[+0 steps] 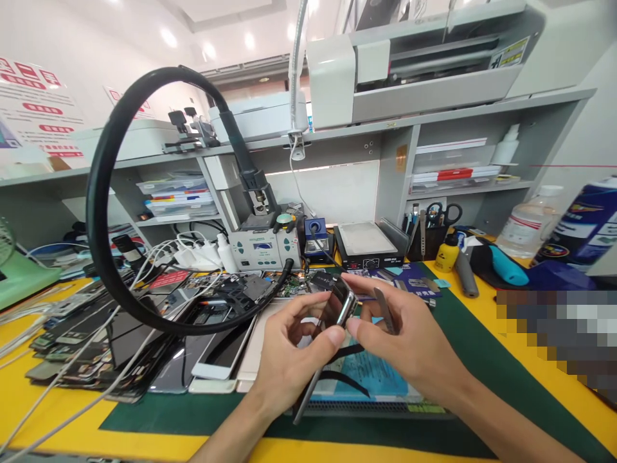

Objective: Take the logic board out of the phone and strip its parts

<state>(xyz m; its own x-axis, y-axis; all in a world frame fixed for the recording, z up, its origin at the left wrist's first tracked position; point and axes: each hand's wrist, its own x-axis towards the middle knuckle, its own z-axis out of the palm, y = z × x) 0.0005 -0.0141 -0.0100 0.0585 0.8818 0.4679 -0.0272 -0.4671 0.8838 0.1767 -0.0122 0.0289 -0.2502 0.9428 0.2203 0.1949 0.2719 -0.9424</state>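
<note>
A phone (346, 310) with a dark glossy face and a shiny metal edge is tilted up between both hands. My left hand (294, 344) is closed round it, the thumb pressed on its near edge. A long dark strip-like edge (308, 395) slants down below that palm; whether it belongs to the phone, I cannot tell. My right hand (405, 325) pinches the phone's right edge with thumb and index finger. Held among its other fingers is a thin flat metal blade (384, 310). Beneath the hands lies a blue and white pad (385, 376) with black straps across it.
Several phones and phone parts (77, 334) are piled on the left. A hot air station (264, 247) with a thick looping black hose (99, 193) stands behind, beside a flat heating plate (366, 239). A yellow bottle (447, 254) and a spray can (581, 222) stand right.
</note>
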